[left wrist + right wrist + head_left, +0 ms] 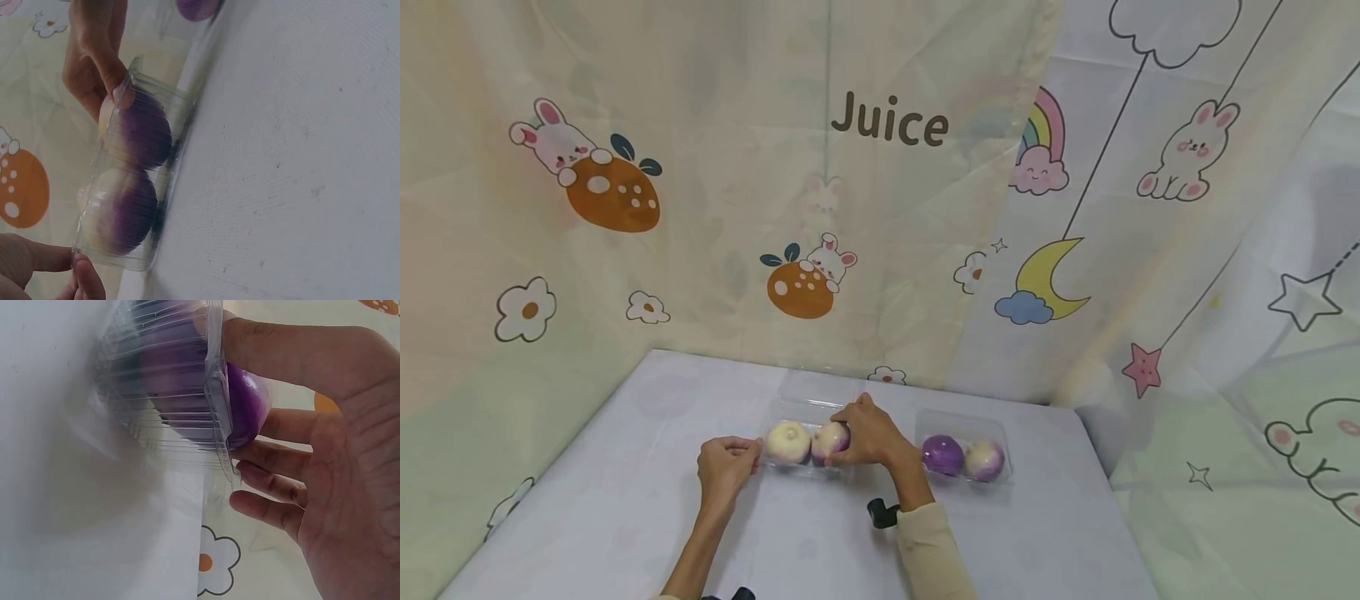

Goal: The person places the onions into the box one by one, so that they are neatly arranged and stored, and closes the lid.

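Note:
An open clear plastic box [797,472] holds two round purple-and-white bulbs, like onions or turnips, side by side. My left hand [727,468] pinches the box's rim at its left end with thumb and finger, as the left wrist view also shows. The left bulb [788,442] sits pale side up beside it. My right hand [874,432] grips the right bulb [829,442] from above, its thumb reaching inside the near wall and its fingers on the far side. In the right wrist view the glossy purple bulb [247,409] rises past the rim between thumb and fingers.
To the right stands a second clear box [996,424] with a purple bulb [943,456] and a paler bulb [984,461]. The first box's raised lid [820,387] leans toward the printed curtain [715,275]. A white cloth covers the table [1037,542].

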`<act>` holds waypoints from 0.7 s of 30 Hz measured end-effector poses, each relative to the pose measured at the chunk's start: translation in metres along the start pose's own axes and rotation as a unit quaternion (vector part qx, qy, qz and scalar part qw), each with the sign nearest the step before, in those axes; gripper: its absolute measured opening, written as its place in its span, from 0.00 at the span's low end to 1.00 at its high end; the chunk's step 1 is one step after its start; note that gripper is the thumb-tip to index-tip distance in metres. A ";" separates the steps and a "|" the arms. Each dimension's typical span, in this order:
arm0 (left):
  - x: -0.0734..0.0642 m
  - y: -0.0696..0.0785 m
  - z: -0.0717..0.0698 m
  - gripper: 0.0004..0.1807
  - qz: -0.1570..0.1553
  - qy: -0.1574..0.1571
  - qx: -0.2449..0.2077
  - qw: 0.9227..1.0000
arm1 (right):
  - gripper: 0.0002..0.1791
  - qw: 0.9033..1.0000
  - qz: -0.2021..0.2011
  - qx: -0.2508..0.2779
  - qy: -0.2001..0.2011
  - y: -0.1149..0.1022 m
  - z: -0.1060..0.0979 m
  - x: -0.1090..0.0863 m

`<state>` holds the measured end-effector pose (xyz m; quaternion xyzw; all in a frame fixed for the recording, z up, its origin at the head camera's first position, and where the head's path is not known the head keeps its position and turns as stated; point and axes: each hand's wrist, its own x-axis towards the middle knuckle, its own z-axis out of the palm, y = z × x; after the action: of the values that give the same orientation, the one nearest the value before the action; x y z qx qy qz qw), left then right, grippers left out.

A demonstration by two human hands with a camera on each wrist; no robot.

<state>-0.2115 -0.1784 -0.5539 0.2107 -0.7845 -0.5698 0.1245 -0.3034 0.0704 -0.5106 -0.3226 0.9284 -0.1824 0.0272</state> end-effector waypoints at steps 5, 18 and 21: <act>0.000 0.000 0.000 0.14 0.004 -0.004 -0.004 1.000 | 0.38 1.000 -0.004 -0.004 0.001 -0.001 -0.002 -0.001; -0.001 0.000 0.001 0.14 0.000 0.003 -0.005 1.000 | 0.44 1.000 0.007 0.014 0.003 -0.001 -0.003 -0.004; -0.002 0.000 0.000 0.14 0.000 0.003 -0.004 1.000 | 0.46 1.000 0.014 0.022 0.007 0.000 -0.002 -0.005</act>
<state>-0.2101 -0.1772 -0.5536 0.2121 -0.7816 -0.5726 0.1274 -0.2996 0.0743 -0.5090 -0.3075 0.9287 -0.2050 0.0309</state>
